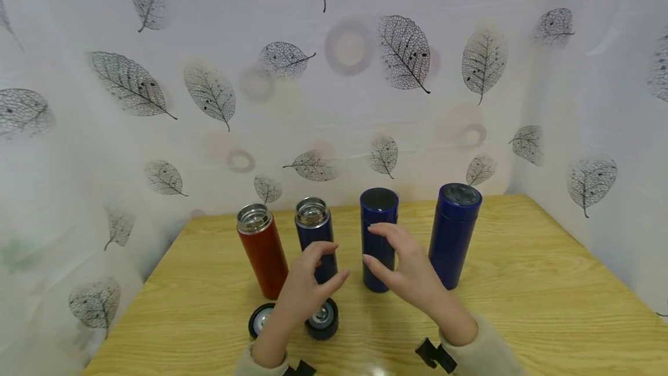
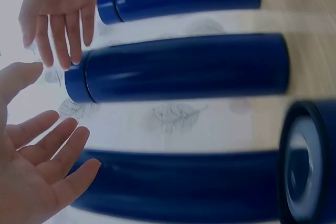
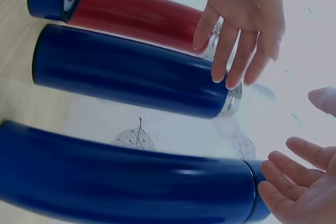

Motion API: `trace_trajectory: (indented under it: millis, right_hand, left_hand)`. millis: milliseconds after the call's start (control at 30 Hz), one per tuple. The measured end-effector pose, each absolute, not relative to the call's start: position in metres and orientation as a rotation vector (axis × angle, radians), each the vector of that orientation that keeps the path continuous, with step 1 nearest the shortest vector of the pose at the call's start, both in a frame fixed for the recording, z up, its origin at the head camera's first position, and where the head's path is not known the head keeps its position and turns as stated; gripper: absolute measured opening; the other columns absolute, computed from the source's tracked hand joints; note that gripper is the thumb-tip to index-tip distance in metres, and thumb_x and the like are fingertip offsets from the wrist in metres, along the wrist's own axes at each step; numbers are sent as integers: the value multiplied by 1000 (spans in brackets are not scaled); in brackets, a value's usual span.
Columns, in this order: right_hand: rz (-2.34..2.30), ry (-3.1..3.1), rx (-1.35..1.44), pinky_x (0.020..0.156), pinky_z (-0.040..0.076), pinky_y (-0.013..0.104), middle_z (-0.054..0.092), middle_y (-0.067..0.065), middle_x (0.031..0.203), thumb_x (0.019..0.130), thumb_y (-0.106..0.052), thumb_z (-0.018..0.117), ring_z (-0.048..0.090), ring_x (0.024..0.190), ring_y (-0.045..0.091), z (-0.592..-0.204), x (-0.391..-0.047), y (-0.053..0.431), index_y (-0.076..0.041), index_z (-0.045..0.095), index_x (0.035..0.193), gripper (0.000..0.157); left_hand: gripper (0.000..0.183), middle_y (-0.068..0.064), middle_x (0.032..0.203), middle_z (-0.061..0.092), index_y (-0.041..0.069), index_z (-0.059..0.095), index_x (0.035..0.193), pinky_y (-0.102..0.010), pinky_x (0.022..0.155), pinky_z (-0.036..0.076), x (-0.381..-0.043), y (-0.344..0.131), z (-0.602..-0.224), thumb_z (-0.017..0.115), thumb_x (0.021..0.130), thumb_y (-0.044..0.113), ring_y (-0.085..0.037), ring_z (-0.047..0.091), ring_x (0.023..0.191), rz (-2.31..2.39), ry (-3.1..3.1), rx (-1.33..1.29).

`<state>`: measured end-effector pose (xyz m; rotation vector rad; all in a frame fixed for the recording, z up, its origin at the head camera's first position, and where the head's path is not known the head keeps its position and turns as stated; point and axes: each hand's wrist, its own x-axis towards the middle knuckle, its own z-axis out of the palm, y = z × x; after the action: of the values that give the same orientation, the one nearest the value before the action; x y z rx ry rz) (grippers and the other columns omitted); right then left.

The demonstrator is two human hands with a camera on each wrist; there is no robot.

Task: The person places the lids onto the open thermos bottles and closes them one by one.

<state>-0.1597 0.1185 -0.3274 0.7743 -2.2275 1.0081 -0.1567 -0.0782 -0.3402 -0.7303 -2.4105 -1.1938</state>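
Observation:
Four thermos bottles stand in a row on the table. The red thermos (image 1: 268, 268) and the dark blue thermos (image 1: 315, 237) beside it show bare steel mouths. The middle-right blue thermos (image 1: 378, 202) and the far-right blue thermos (image 1: 454, 242) have their caps on. My left hand (image 1: 308, 280) hovers in front of the uncapped blue thermos, thumb and fingers spread apart, holding nothing. Level with it, my right hand (image 1: 409, 268) is in front of the middle-right thermos, fingers loosely extended and empty. A lid (image 1: 322, 321) lies beside my left wrist; another lid (image 1: 258, 321) is partly hidden behind that forearm.
The wooden table (image 1: 548, 295) reaches back to a pale curtain (image 1: 344, 115) printed with leaves, which also runs along both sides. A black strap mount (image 1: 435, 355) sits at the right wrist, near a light sleeve (image 1: 485, 350).

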Motion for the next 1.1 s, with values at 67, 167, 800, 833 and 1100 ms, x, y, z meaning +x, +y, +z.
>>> trace_trajectory:
  millis: [67, 167, 800, 833, 1100]
  right_hand:
    - [991, -2238, 799, 84, 42, 42, 55, 8, 113, 75, -18, 70, 49, 106, 23, -329, -160, 115, -1, 55, 112, 43]
    - [974, -2250, 831, 83, 43, 39, 55, 7, 111, 76, -20, 70, 50, 105, 21, -331, -161, 108, -2, 55, 112, 43]
    - [1113, -2520, 997, 84, 43, 35, 56, 7, 110, 80, -23, 67, 51, 103, 19, -337, -174, 66, -2, 56, 112, 40]
    - [1100, -2554, 1018, 84, 43, 34, 57, 7, 110, 80, -23, 67, 52, 102, 19, -339, -176, 64, -1, 56, 112, 40]
    - [953, -2764, 1220, 80, 44, 25, 59, 5, 106, 77, -25, 68, 55, 97, 17, -356, -187, 43, -5, 57, 112, 41]
  left_hand:
    - [38, -9, 106, 56, 3, 56, 109, -38, 79, 46, -156, -85, -342, 70, 76, 16, -19, 53, 99, -1157, -2432, -721]
    - [38, -9, 104, 58, 2, 56, 107, -38, 79, 46, -155, -96, -345, 71, 75, 14, -20, 55, 97, -1115, -2456, -696]
    - [33, -9, 97, 60, 1, 59, 99, -41, 74, 48, -159, -137, -353, 74, 71, 10, -22, 57, 89, -984, -2427, -571]
    - [33, -9, 97, 60, 1, 59, 100, -41, 74, 48, -158, -137, -353, 74, 71, 10, -22, 57, 89, -986, -2433, -563]
    - [33, -9, 100, 59, 2, 59, 101, -42, 75, 47, -158, -138, -351, 72, 74, 14, -22, 56, 91, -1008, -2479, -529]
